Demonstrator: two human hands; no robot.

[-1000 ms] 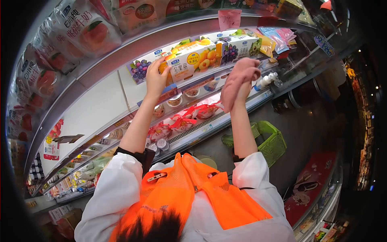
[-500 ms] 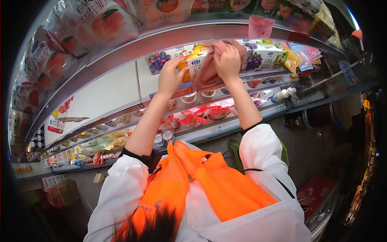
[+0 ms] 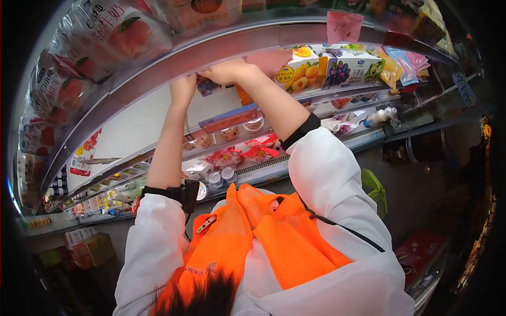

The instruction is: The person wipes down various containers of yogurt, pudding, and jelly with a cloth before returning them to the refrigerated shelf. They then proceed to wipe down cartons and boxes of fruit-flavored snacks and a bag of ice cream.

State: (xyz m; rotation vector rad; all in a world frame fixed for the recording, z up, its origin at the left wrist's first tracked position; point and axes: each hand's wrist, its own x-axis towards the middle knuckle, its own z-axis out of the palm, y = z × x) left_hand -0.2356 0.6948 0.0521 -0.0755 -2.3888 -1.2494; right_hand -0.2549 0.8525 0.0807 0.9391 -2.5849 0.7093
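Note:
My left hand (image 3: 183, 88) reaches up under the upper shelf's edge, beside the left end of a grape-printed carton (image 3: 208, 87); its fingertips are mostly hidden. From the right, my right hand (image 3: 229, 71) lies across the top of that carton with its fingers bent over the near edge. Behind my right wrist a pink cloth (image 3: 269, 59) rests on the cartons, apart from the fingers as far as I can see. To the right stand a mango-printed carton (image 3: 304, 71) with a yellow price mark and another grape-printed carton (image 3: 341, 72).
The upper shelf edge (image 3: 211, 50) passes close above my hands, with a pink price note (image 3: 344, 27) on it. Peach milk bags (image 3: 129, 37) fill the upper left. Cups (image 3: 229, 132) and red packs (image 3: 261, 150) sit below. A green basket (image 3: 374, 192) stands at right.
Both hands have moved left along the shelf. My right hand has let go of the pink cloth, which now lies behind my wrist, and is at the grape-printed carton.

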